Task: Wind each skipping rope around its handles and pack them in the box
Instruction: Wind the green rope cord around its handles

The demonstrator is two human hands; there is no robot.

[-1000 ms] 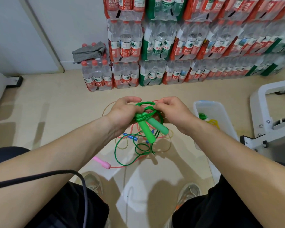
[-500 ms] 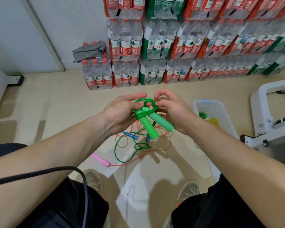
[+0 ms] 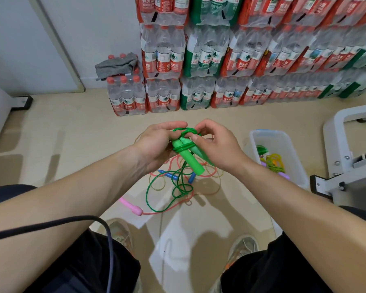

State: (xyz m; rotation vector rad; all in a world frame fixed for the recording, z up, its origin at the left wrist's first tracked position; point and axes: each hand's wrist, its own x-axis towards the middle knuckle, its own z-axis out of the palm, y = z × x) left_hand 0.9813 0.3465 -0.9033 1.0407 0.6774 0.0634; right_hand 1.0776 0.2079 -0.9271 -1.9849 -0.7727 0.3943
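Note:
My left hand grips the two green handles of a skipping rope near their tops. A few turns of green cord circle the handles. My right hand pinches the green cord at the top of the handles. The rest of the green rope hangs down in loose loops to the floor. On the floor below lie a pink rope with its pink handle and a rope with blue handles. The clear plastic box stands to the right with wound ropes inside.
Stacked packs of bottled water line the far wall, a grey cloth on one pack. A white metal frame stands at the right beside the box. A black cable crosses my left arm. My shoes are below.
The handles have swung more upright and closer together. My right hand has moved from beside the handles to over their top, carrying the cord round; less green rope lies loose below.

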